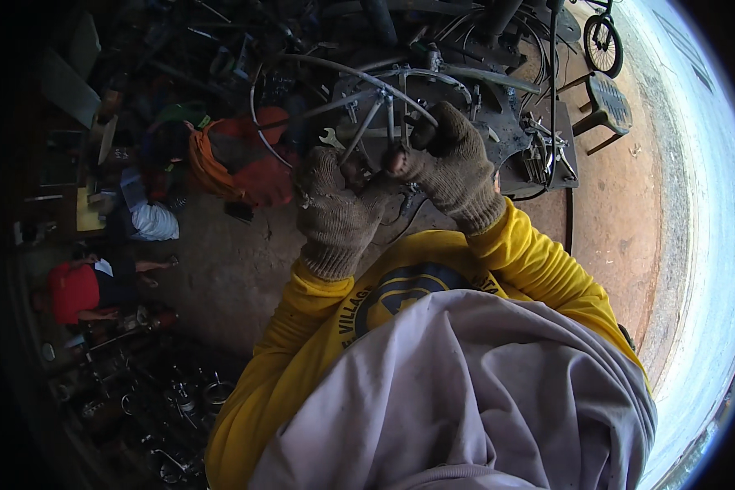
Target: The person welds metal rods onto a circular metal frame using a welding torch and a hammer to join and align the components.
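Note:
Both my hands wear brown knitted gloves with bare fingertips showing. My left hand (335, 188) is curled at the lower end of a metal frame (363, 131), close to its slanted strut. On the frame's right side, my right hand (456, 159) has its fingers bent round the part where the curved rod (359, 75) comes down. The frame is made of bent rod and straight struts joined together. An open-ended wrench (330, 138) lies just beyond my left hand. My gloves hide exactly where the fingers meet the metal.
Locking pliers or clamps (541, 151) lie on the dark workbench (510, 175) to the right. Farther right stand a plastic stool (611, 102) and a bicycle wheel (603, 45). A person in orange and red (241, 159) bends at the left; another person in red (77, 290) sits lower left.

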### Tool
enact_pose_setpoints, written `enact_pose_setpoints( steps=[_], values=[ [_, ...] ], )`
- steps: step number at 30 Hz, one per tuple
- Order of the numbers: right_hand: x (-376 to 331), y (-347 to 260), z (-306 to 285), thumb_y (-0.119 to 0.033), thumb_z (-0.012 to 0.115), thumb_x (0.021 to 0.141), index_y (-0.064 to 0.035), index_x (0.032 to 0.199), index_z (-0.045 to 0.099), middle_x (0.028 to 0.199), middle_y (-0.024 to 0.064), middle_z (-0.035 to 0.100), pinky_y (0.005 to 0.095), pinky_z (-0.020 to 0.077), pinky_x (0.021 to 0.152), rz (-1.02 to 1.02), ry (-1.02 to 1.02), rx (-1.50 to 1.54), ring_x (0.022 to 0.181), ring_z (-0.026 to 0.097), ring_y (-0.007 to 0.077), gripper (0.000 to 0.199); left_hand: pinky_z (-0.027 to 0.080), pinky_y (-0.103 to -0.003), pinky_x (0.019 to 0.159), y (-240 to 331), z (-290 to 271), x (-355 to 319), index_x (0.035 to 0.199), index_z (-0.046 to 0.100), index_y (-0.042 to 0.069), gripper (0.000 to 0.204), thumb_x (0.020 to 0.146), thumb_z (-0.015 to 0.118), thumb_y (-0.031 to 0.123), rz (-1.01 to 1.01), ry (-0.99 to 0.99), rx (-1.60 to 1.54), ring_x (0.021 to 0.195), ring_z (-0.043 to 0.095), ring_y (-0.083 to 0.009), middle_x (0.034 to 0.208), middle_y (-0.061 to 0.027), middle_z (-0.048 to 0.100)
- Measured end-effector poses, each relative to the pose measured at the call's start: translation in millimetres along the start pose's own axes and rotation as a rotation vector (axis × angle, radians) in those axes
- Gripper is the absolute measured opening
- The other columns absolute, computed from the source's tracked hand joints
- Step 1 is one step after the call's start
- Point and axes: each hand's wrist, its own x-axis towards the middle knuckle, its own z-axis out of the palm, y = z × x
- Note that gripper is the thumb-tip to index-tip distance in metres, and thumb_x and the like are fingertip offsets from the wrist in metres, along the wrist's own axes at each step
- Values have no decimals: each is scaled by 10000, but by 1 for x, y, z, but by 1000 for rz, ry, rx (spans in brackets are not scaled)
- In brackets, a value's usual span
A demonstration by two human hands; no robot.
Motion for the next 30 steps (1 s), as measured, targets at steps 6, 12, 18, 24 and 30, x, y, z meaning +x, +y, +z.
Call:
enact_pose_setpoints(
  steps=[6,12,18,24,30],
  values=[
    [0,3,-17,-604,956,505,-27,1025,593,875,28,580,300,487,713,-49,-79,-231,802,549,130,857,499,-357,612,-33,28,-15,868,575,87,329,785,790,322,-95,-31,-272,668,586,-220,747,-38,560],
    [-1,-3,-15,-525,993,497,-31,1031,595,869,21,567,302,477,696,-77,8,-308,784,529,137,829,509,-414,694,-12,23,-10,995,577,51,593,721,870,489,-241,-105,-322,731,600,-278,829,-74,594],
    [0,-7,-10,-436,995,564,-31,994,595,842,10,544,294,464,668,46,19,-198,769,501,124,714,521,-424,737,-2,19,-5,989,599,53,443,715,838,305,-39,-67,-17,784,648,-288,862,-89,652],
    [-1,0,-6,-381,990,593,-25,948,587,829,7,543,288,457,648,18,51,-137,757,490,118,645,528,-414,755,-6,25,-10,977,633,46,387,690,833,211,-42,-12,-30,815,667,-311,903,-116,685],
    [-3,0,-5,-404,989,586,-18,947,584,822,20,548,307,467,662,95,42,-156,759,497,133,666,537,-406,771,1,23,-11,1013,642,35,403,695,831,197,-118,-38,-92,830,674,-319,933,-136,689]
  ],
)
